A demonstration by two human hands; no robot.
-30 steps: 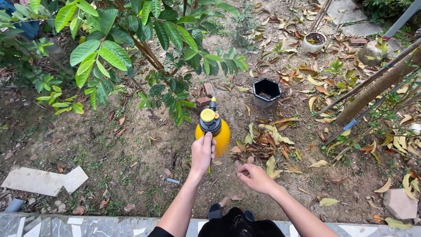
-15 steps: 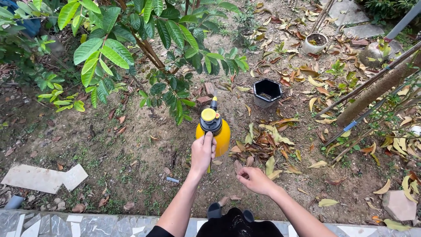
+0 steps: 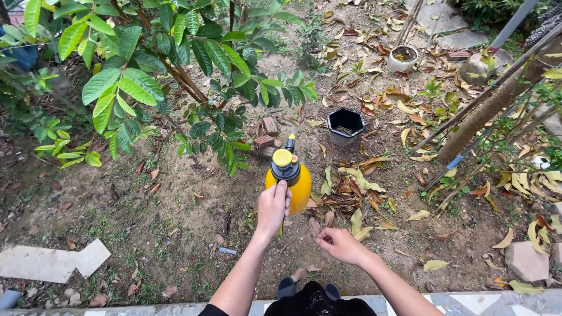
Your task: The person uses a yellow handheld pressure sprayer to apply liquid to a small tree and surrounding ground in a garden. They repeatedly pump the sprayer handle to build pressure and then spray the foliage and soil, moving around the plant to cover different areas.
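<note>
A yellow pressure sprayer sits near the middle of the view, held above bare soil. Its body is a rounded, bright yellow tank; on top is a black pump head with a round yellow cap, and a small black-and-yellow nozzle points toward 12 o'clock. The left hand comes up from 6 o'clock and is closed around the sprayer's handle at the tank's near side, thumb lying upward along the black head. The right hand, at about 4 o'clock from the sprayer and apart from it, holds nothing; its fingers are loosely curled, palm turned inward.

At 1 o'clock from the sprayer stands a black hexagonal pot on the ground, and farther toward 1 o'clock a small white pot. A heap of dry leaves lies just at 3 o'clock. A leafy shrub spreads at 10 to 11 o'clock, and a pale stone slab lies at 8 o'clock.
</note>
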